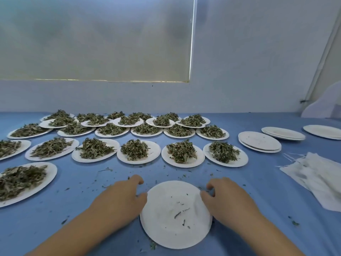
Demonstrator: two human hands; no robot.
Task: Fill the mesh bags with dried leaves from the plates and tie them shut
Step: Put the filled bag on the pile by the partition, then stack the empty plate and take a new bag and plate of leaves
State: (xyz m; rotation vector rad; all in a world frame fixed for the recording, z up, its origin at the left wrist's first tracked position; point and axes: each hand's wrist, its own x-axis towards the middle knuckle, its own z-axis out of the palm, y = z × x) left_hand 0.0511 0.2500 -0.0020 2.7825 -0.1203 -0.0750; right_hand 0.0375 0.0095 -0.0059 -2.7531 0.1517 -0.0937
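Dried leaves (pixel 134 149), grey-green and crumpled, are heaped on over twenty white plates (pixel 155 157) beyond one emptied plate (pixel 175 218), which is gripped at its rim by the left hand (pixel 120 196) and right hand (pixel 228 198), fingers curled. Three lots of bare plates (pixel 258 143) and one pile of mesh bags (pixel 313 178) are seen to its right. Open blue cloth (pixel 73 209) is left on both its sides.

no legible text, no labels or brands, no numbers or signs anywhere in view

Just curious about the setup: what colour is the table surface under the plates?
Plain blue. The table surface shows clearly in the head view, the only one.
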